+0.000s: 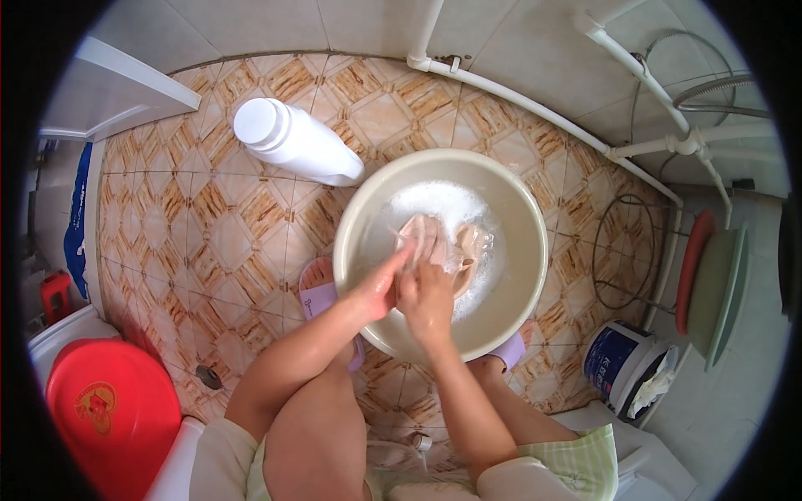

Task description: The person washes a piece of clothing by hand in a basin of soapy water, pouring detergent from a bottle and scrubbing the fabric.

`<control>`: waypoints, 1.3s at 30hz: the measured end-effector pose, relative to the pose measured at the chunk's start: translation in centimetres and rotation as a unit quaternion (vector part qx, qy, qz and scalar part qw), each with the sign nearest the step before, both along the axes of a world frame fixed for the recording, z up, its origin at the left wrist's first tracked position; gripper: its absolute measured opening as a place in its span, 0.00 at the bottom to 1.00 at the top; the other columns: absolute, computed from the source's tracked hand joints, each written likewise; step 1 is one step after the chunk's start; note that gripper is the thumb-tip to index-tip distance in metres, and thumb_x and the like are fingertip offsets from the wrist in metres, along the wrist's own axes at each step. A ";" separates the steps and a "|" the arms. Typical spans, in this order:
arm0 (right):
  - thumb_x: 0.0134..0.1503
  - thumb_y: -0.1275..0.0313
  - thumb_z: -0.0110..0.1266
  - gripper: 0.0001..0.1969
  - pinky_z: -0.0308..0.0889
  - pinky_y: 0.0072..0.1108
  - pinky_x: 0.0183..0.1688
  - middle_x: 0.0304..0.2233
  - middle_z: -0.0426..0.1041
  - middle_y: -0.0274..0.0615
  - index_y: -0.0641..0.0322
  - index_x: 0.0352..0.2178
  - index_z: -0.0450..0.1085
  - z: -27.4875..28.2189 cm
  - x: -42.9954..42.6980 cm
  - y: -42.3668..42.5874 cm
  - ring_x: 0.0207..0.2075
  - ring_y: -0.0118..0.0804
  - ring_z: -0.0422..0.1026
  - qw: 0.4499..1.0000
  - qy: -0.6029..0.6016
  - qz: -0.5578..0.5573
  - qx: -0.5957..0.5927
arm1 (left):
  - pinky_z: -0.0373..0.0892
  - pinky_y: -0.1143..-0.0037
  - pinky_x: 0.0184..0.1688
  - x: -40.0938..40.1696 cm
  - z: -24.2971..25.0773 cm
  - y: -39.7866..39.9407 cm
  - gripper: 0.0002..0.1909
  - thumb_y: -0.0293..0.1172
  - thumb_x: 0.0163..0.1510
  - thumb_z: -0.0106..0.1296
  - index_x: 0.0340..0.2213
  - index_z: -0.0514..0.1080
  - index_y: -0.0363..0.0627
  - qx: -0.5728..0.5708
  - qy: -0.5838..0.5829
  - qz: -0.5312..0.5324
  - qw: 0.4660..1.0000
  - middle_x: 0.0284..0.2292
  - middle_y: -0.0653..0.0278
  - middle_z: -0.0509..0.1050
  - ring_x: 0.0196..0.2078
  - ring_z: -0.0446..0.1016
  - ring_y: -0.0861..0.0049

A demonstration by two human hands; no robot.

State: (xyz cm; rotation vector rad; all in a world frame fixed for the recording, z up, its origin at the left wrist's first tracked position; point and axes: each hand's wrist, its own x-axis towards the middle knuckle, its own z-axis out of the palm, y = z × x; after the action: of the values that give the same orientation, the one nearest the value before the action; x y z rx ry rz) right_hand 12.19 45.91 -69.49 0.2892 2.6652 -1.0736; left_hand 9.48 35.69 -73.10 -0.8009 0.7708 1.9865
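Note:
A round cream plastic basin (pixel 529 275) stands on the floor between the person's feet, holding soapy water. White foam (pixel 442 199) floats toward its far side. A wet beige garment (pixel 465 244) lies partly in the water, its full shape hidden by hands and suds. Close together over the basin, both hands work at the cloth. My left hand (pixel 383 282) grips its left side, the fingers partly blurred. My right hand (pixel 429 297) is curled, knuckles up, on the cloth right beside it.
A white capped plastic bottle (pixel 301 141) stands beyond the basin's left. A red basin (pixel 116 413) is at lower left, near a floor drain (pixel 208 376). White pipes (pixel 520 97) run along the wall. At right are a bucket (pixel 617 363), a wire rack (pixel 626 250) and stacked basins (pixel 711 288).

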 end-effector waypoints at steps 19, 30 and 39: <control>0.35 0.74 0.66 0.19 0.66 0.26 0.42 0.43 0.69 0.51 0.64 0.29 0.64 8.4 -4.5 9.2 0.42 0.40 0.70 0.963 0.050 0.057 -0.260 | 0.64 0.78 0.46 -7.0 5.9 -2.3 0.25 0.19 0.42 0.53 0.45 0.65 0.36 -0.022 0.391 -0.277 0.878 0.39 0.64 0.71 0.42 0.68 0.81; 0.31 0.75 0.63 0.23 0.63 0.21 0.42 0.31 0.68 0.40 0.61 0.30 0.59 13.7 -1.9 7.0 0.34 0.31 0.67 0.872 0.156 -0.262 -0.383 | 0.60 0.75 0.48 -4.8 1.4 -2.8 0.17 0.36 0.56 0.38 0.45 0.66 0.46 -0.081 0.366 -0.108 0.921 0.42 0.70 0.68 0.44 0.64 0.83; 0.43 0.75 0.59 0.23 0.64 0.19 0.40 0.36 0.70 0.42 0.69 0.42 0.64 -3.2 -5.0 10.3 0.36 0.30 0.69 0.871 0.003 -0.322 -0.372 | 0.66 0.73 0.35 -0.7 -2.5 -0.5 0.21 0.37 0.46 0.54 0.41 0.68 0.39 -0.171 0.206 -0.111 0.957 0.32 0.64 0.74 0.31 0.72 0.72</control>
State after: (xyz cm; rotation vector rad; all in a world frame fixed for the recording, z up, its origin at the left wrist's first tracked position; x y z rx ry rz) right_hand 7.16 56.18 -72.69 1.0310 1.9425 -2.1712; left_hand 8.78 35.14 -75.61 -0.4605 1.4145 1.8592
